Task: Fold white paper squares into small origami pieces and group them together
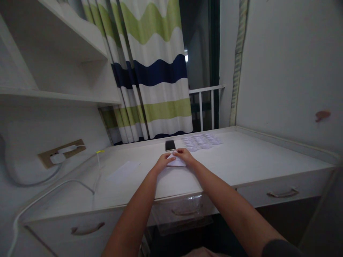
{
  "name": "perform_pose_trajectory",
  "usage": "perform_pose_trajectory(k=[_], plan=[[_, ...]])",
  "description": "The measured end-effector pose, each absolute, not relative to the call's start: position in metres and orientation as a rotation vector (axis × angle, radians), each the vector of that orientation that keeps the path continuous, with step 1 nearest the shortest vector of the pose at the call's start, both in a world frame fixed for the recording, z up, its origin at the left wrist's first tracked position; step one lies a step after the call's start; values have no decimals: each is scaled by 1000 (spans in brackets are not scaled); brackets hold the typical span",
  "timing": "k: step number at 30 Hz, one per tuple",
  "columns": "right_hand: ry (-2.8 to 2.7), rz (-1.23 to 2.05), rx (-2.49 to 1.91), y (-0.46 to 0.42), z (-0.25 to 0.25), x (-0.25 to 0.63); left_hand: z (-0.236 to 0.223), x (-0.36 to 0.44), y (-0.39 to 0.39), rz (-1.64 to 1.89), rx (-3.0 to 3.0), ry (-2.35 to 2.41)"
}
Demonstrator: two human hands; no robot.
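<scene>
A folded sheet of white paper [177, 163] is held low over the middle of the desk, close to its surface. My left hand [163, 161] grips its left side, thumb on top. On the right side, my right hand [185, 155] has thumb and fingers closed on the upper part of the same paper. Both hands nearly meet at its top point. Just beyond them lies a dark-screened phone [170, 145]. Several folded white paper pieces [202, 141] lie in rows behind my right hand.
Flat white paper [123, 171] lies left of my hands. White cables [77, 181] run along the left side from a wall socket [61, 153]. A striped curtain [163, 78] hangs behind the desk [257, 153]; drawers with handles [283, 193] line its front. Shelves [59, 95] overhang the left.
</scene>
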State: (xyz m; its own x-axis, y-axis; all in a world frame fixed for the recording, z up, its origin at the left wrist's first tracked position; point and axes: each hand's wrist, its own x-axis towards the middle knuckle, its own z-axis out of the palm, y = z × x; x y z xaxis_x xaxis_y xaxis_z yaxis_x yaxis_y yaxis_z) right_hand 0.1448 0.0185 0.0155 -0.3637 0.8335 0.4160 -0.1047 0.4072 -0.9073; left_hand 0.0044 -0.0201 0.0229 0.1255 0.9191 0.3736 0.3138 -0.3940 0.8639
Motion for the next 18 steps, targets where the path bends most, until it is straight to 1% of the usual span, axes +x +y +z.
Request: perform_pose_trajectory(k=[3,6,10,14,18], plan=[[-1545,1201,-638,20,15,144,21,3,-18,1322,1727,1189],[-1480,1237,-647,21,18,147,20,0,-18,1446,1506,1181],[-1394,1438,-609,16,24,153,23,-3,-18,1581,1267,1120],[-1375,1541,-524,13,27,157,25,-6,-17,1604,1147,1098],[-1411,1537,-497,12,27,157,24,-8,-16,1588,1094,1084]])
